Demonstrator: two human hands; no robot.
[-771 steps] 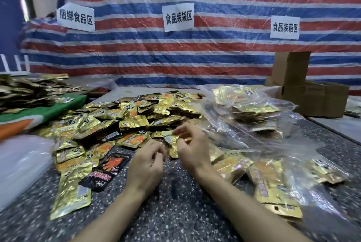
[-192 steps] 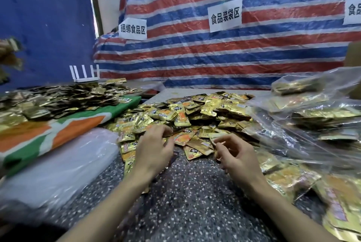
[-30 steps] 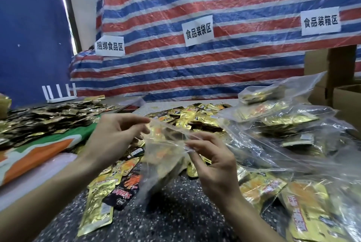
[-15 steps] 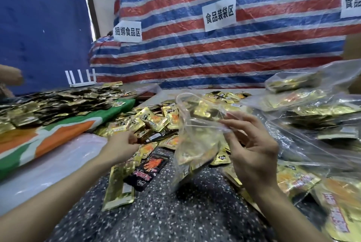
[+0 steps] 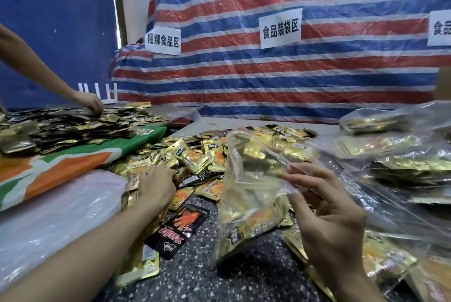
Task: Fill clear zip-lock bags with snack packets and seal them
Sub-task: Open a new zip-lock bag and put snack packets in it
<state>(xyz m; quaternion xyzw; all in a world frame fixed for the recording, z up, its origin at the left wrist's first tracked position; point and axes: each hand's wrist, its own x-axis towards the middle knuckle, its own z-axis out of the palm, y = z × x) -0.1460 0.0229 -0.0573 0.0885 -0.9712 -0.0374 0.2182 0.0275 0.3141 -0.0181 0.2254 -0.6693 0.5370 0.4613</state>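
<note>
The bag (image 5: 249, 194) hangs upright off the counter, pinched at its right edge between the thumb and forefinger of the right hand (image 5: 329, 214), the other fingers (image 5: 317, 200) spread loosely behind it. Its mouth gapes open just above those fingertips, and a few gold packets sit in its lower half, below them. The filling step appears to be under way, with sealing not yet due. The left hand (image 5: 156, 185) lies palm down on the loose packets (image 5: 195, 155) left of the bag; its fingertips are buried among them, so whether they grip one cannot be told. Next, that hand likely needs to gather a few packets, carry them across to the mouth and drop them in while the pinch keeps it open. Filled bags (image 5: 390, 145) pile up beyond the right fingers.
</note>
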